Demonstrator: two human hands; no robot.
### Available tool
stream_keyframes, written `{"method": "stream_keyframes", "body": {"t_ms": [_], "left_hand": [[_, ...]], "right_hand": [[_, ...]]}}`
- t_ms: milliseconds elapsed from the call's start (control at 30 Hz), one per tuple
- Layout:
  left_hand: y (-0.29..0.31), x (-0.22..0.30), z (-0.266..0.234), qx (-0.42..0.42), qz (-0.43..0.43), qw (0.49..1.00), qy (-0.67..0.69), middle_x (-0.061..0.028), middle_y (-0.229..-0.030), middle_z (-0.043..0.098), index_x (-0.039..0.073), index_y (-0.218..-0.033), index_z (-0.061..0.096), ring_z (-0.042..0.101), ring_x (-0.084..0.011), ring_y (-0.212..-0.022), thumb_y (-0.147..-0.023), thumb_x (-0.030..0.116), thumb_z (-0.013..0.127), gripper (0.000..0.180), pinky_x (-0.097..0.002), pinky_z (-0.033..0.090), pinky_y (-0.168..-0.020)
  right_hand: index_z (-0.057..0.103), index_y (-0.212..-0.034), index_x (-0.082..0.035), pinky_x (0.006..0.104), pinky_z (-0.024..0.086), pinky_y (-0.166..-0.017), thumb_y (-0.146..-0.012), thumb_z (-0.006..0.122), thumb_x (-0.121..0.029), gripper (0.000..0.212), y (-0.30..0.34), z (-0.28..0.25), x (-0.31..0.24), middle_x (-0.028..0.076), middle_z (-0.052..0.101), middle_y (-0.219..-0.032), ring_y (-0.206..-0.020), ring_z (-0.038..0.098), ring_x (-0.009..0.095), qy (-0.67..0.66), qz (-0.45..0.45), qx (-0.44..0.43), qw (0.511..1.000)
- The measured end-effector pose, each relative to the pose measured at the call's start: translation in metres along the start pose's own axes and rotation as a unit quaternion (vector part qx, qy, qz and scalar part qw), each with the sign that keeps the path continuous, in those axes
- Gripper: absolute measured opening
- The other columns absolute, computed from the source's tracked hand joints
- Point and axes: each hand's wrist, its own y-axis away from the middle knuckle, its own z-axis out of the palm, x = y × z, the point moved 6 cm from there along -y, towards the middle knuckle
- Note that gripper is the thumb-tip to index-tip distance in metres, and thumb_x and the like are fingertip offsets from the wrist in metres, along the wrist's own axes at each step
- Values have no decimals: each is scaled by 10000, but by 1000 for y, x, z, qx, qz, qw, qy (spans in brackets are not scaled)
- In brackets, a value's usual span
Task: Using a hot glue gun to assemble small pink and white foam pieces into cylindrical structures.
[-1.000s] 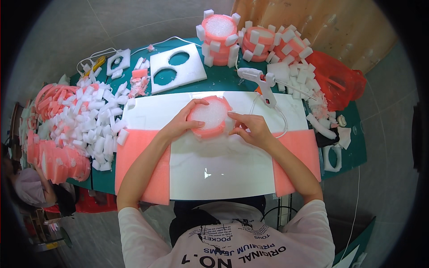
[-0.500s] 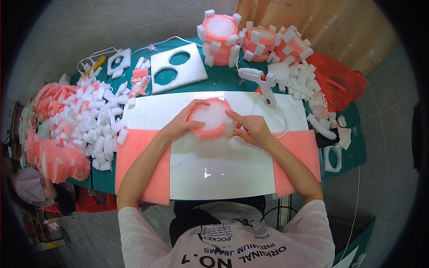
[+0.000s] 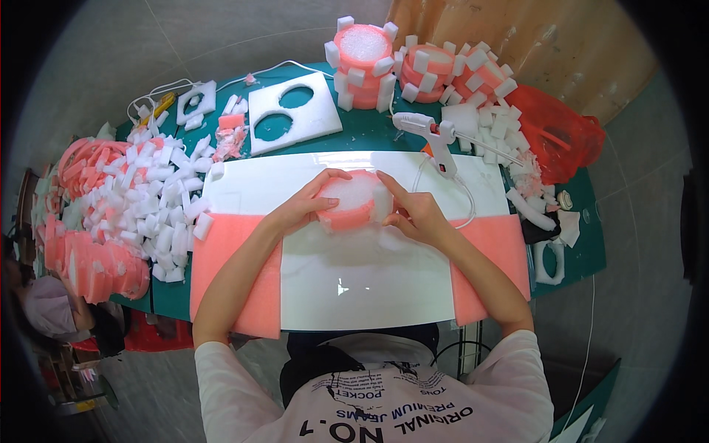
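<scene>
A round foam disc with a pink rim and a white top is held up over the white glossy board, its near side tilted down. My left hand grips its left side, thumb on the top and fingers round the far edge. At the disc's right edge sits a small white foam block. My right hand has that block between index finger and thumb, against the rim. Behind it, a white hot glue gun stands on the board with its cord trailing.
Loose white foam blocks and pink foam pieces heap up on the left. Block-studded foam rounds stand at the back, near a red plastic bag. A white foam sheet has two round holes. Another person is at far left.
The disc has tilted, so more of its near pink side shows, and it has shifted slightly right. Both hands have turned with it, still holding on.
</scene>
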Motion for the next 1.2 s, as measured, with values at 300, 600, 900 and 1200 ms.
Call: {"method": "stream_keyframes", "body": {"t_ms": [300, 600, 900, 1200], "left_hand": [[1, -5, -2, -33, -45, 998, -13, -97, -1209, 377, 169, -1227, 332, 462, -200, -1057, -684, 348, 666, 662, -304, 523, -692], [1, 5, 7, -40, 29, 996, -80, -117, -1197, 387, 153, -1283, 255, 459, -207, -1049, -523, 278, 741, 911, -300, 532, -655], [-2, -2, 4, -37, 18, 996, -77, -118, -1159, 427, 130, -1270, 285, 518, -199, -939, -526, 367, 751, 909, -309, 528, -655], [-3, -5, 0, -41, 11, 996, -83, -121, -1134, 444, 129, -1239, 336, 528, -207, -922, -550, 447, 725, 853, -317, 538, -646]], "right_hand": [[263, -1348, -139, 315, 416, -492, -717, 635, -328, 757, 0, 1, 7, 67, 525, -576, -501, 533, 237, -63, 23, 23, 997], [218, -1361, -135, 310, 431, -509, -767, 590, -354, 734, 1, -1, 13, 70, 544, -557, -508, 559, 238, -112, 34, 35, 992], [236, -1363, -172, 274, 445, -532, -793, 598, -267, 681, -1, -5, 14, 51, 534, -528, -504, 571, 180, -157, 62, 13, 986], [261, -1356, -190, 251, 428, -520, -779, 620, -229, 680, -2, -5, 15, 35, 532, -532, -486, 561, 153, -169, 61, 8, 984]]}}
